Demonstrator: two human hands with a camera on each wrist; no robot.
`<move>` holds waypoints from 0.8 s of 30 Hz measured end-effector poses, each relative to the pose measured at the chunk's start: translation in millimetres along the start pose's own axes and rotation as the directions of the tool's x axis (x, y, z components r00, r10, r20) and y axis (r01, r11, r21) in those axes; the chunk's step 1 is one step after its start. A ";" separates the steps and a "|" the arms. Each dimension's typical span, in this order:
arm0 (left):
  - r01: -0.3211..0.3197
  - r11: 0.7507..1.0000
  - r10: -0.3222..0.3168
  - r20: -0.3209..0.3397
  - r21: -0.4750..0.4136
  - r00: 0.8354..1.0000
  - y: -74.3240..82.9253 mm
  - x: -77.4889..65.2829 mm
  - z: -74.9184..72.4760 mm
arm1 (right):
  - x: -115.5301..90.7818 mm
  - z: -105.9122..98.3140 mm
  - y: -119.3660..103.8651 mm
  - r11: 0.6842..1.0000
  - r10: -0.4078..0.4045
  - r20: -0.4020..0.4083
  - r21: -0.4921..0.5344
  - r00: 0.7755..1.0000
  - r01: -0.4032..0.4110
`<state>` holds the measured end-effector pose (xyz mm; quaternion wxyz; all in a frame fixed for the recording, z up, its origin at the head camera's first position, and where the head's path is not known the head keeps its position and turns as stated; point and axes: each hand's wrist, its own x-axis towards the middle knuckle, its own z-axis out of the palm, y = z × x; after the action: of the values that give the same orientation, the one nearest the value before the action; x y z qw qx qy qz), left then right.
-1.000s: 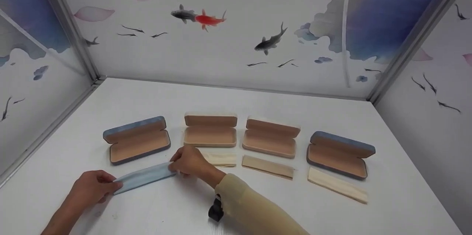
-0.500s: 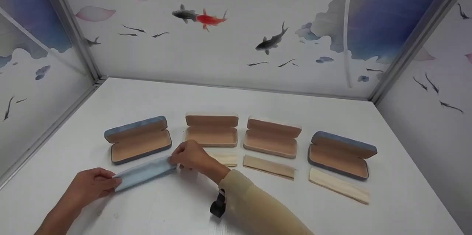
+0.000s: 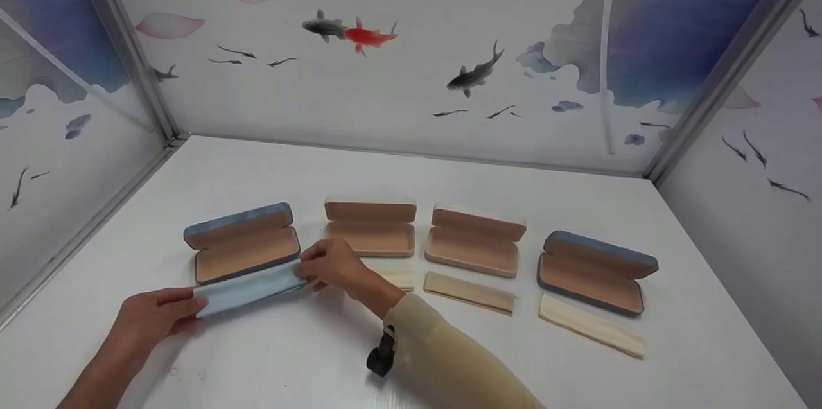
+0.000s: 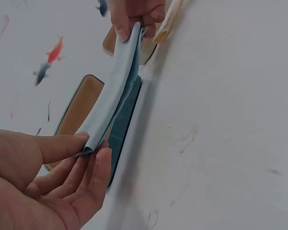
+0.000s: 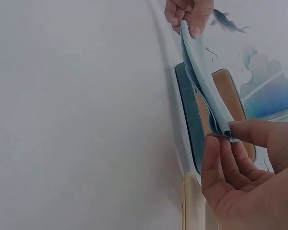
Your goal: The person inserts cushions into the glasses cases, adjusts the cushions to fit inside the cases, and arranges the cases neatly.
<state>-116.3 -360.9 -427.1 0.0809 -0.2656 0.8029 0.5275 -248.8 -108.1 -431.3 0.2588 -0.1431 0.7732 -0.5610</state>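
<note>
A folded light-blue cloth (image 3: 250,289) is stretched between both hands, raised off the table. My left hand (image 3: 154,316) pinches its left end between thumb and fingers, as the left wrist view shows up close. At the other end my right hand (image 3: 337,271) pinches the cloth the same way, thumb on top in the right wrist view. Just behind the cloth stands an open blue glasses case (image 3: 247,252) with a tan lining, its front edge partly covered by the cloth in the head view. The cloth's layers (image 4: 126,93) hang slightly apart along one side.
Two open cream glasses cases (image 3: 370,239) (image 3: 472,258) and another open blue case (image 3: 591,280) continue the row to the right. Before them lie folded cloths: a cream one (image 3: 398,278) partly behind the right hand, a beige one (image 3: 469,292) and another cream one (image 3: 591,325).
Both hands have lifted the blue cloth from the table and moved it away from the body, up to the front edge of the left blue case. The other cases and cloths stay put.
</note>
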 end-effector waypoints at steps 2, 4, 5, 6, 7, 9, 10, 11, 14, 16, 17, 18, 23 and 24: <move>0.001 1.000 -0.001 -0.001 -0.025 1.000 0.0 -0.6 -0.9 | 1.4 0.7 -0.7 1.000 0.001 -0.003 0.029 1.000 -0.001; 0.000 0.999 0.000 0.001 -0.045 1.000 0.0 -0.8 -2.4 | 3.2 1.7 -1.9 0.999 0.005 -0.009 0.049 1.000 -0.004; -0.005 0.998 0.005 0.004 -0.056 1.000 -0.2 -0.7 -3.5 | 4.5 2.2 -2.4 0.998 0.006 -0.011 0.055 1.000 -0.005; -0.010 0.997 0.011 0.007 -0.071 1.000 -0.4 -0.7 -4.5 | 5.6 2.8 -2.8 0.998 0.007 -0.014 0.060 1.000 -0.007; -0.019 0.996 0.020 0.010 -0.083 1.000 -0.4 -0.6 -5.5 | 6.3 3.3 -3.4 0.998 0.007 -0.017 0.061 1.000 -0.006; -0.040 0.994 0.041 0.016 -0.103 0.999 -0.4 -0.3 -7.7 | 8.2 4.1 -4.6 0.998 0.001 -0.021 0.070 1.000 0.001; -0.051 0.991 0.054 0.020 -0.121 0.998 -0.5 -0.2 -8.9 | 9.0 4.5 -5.2 0.997 -0.004 -0.022 0.081 1.000 0.006; -0.063 0.988 0.067 0.023 -0.137 0.997 -0.4 0.0 -10.0 | 9.6 4.8 -5.8 0.996 -0.010 -0.024 0.086 1.000 0.012; -0.087 0.981 0.092 0.020 -0.174 0.996 0.3 1.2 -12.8 | 11.6 5.6 -7.2 0.993 -0.023 -0.025 0.116 0.999 0.025; -0.097 0.976 0.102 0.017 -0.198 0.995 1.3 3.0 -13.7 | 13.5 6.5 -7.8 0.991 -0.019 -0.035 0.132 0.999 0.023; -0.100 0.975 0.104 0.011 -0.199 0.995 1.9 4.0 -14.0 | 14.7 7.1 -7.9 0.991 -0.014 -0.040 0.135 0.999 0.020; -0.099 0.973 0.103 0.006 -0.207 0.995 2.6 5.1 -14.3 | 16.1 7.7 -8.0 0.990 -0.009 -0.046 0.139 0.999 0.016; -0.096 0.962 0.098 -0.005 -0.255 0.995 5.1 10.1 -15.8 | 24.8 12.2 -7.9 0.985 0.013 -0.086 0.174 0.996 0.002; -0.096 0.958 0.099 -0.004 -0.270 0.995 5.5 11.0 -16.5 | 26.6 13.2 -8.4 0.984 0.009 -0.097 0.178 0.995 0.008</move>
<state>-126.0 -377.7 -420.1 0.0216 -0.2316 0.7352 0.6366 -263.9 -134.9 -432.9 0.2328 -0.0918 0.7316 -0.6342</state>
